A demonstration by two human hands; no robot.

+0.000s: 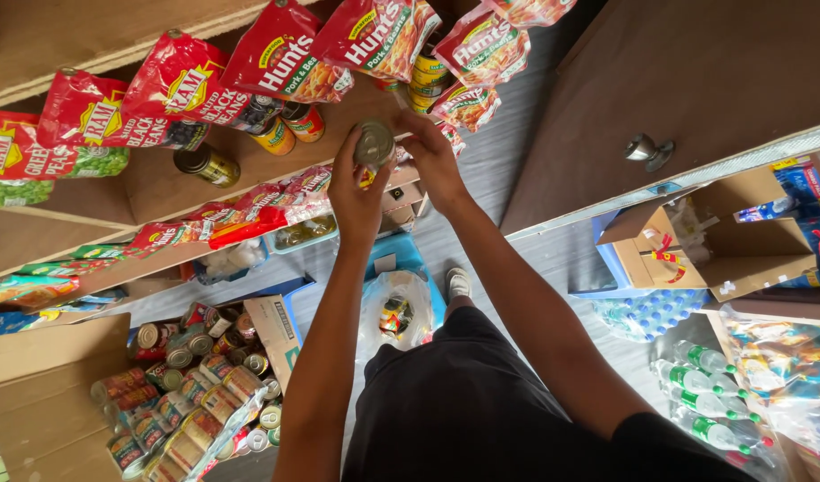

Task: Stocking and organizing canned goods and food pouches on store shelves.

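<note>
A person stands at a wooden shelf and holds a small tin can up in front of it with both hands. The left hand curls around the can from the side and below, fingers closed on its body, while the right hand grips it from the other side, fingertips pressed against its rim. The can's silver end faces the camera, and it sits just off the shelf's front edge, between the two hands.

Red pouches of beans hang in a row along the shelf above, and several cans and jars stand on the board behind them. Down on the floor, an open cardboard box holds a heap of loose cans, lying on their sides. A clear plastic bag lies near the person's shoe. To the right, a brown cabinet door with a metal knob stands above another open box, with plastic water bottles packed together below it.
</note>
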